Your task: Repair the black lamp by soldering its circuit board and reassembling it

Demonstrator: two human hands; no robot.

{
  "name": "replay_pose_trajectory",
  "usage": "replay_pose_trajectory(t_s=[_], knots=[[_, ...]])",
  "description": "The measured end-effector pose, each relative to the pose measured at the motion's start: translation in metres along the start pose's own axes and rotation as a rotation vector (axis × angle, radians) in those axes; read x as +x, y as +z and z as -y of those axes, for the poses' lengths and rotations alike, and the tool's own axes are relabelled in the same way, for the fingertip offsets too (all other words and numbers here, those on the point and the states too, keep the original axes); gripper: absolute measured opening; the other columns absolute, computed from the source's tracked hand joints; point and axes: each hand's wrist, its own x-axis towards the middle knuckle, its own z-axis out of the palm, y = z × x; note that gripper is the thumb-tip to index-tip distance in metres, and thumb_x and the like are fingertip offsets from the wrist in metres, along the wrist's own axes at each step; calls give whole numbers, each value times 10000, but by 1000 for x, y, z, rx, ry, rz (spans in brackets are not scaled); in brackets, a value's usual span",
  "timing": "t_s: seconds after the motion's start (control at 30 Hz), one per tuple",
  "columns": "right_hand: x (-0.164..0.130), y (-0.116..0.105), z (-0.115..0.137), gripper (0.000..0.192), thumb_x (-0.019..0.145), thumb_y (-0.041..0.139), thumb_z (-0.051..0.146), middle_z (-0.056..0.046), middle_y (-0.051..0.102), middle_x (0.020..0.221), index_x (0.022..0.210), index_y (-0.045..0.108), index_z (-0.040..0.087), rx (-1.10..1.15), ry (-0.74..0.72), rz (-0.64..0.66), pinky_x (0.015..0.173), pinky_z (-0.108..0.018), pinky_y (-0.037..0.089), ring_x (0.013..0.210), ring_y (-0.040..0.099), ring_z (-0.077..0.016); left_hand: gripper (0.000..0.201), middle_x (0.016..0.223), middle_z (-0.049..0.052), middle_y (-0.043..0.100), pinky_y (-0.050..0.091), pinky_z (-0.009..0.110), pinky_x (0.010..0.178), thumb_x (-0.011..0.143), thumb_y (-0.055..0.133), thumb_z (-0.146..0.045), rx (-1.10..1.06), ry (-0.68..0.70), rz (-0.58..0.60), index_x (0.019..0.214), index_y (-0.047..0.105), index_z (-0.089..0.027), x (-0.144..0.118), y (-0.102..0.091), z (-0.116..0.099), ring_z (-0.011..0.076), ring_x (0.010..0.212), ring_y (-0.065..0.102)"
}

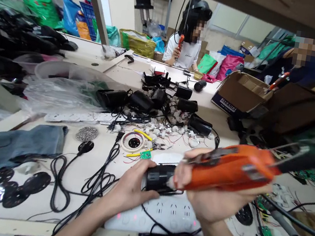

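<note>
One black cylinder is in hand, and work on it looks under way rather than finished, with the tool at its right-hand end. Several similar black housings lie beyond both hands; whether these are done or waiting cannot be told. Loose white parts with thin wires lie scattered beyond the hands, and unattached black discs lie to the left of the left hand, so plenty appears to be left unassembled.

The cylinder lies between the two hands, over the far edge of a white power strip; whether it rests on that strip is unclear. The person's left hand is partly curled around its left end, fingers over the top and thumb along the near side. The right hand is closed around an orange tool, whose front end points at the cylinder; blur hides whether they touch.
</note>
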Motion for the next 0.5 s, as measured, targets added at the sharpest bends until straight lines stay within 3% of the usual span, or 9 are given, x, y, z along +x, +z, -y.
replay_pose_trajectory(t_s=[0.1, 0.2, 0.3, 0.5], knots=[[12, -25, 23, 907, 649, 471, 956, -79, 617, 527, 872, 742, 119, -105, -128, -61, 394, -298, 457, 427, 548, -204, 608, 1223, 114, 578, 444, 473, 996, 695, 773, -430, 85, -24, 40, 1185, 503, -191, 5, -2, -11, 303, 1147, 538], [17, -46, 25, 911, 678, 404, 965, -64, 597, 487, 823, 733, 128, -187, -167, -201, 389, -282, 453, 404, 536, -191, 647, 1234, 149, 583, 429, 525, 1000, 765, 683, -554, 143, -105, 72, 1250, 495, -169, 14, 3, -19, 335, 1151, 536], [14, -60, 16, 923, 665, 389, 978, -55, 590, 480, 830, 719, 132, -234, -124, -277, 392, -280, 453, 395, 526, -185, 631, 1263, 148, 579, 420, 525, 1020, 790, 683, -486, 162, -129, 99, 1301, 489, -170, 21, 11, -20, 333, 1183, 525], [11, -77, 5, 867, 695, 454, 936, -63, 606, 524, 867, 725, 130, -188, -113, -317, 412, -301, 470, 437, 548, -199, 608, 1138, 81, 621, 510, 440, 921, 675, 808, -356, 91, -57, 46, 1210, 545, -237, 23, 14, -15, 283, 1075, 588]])
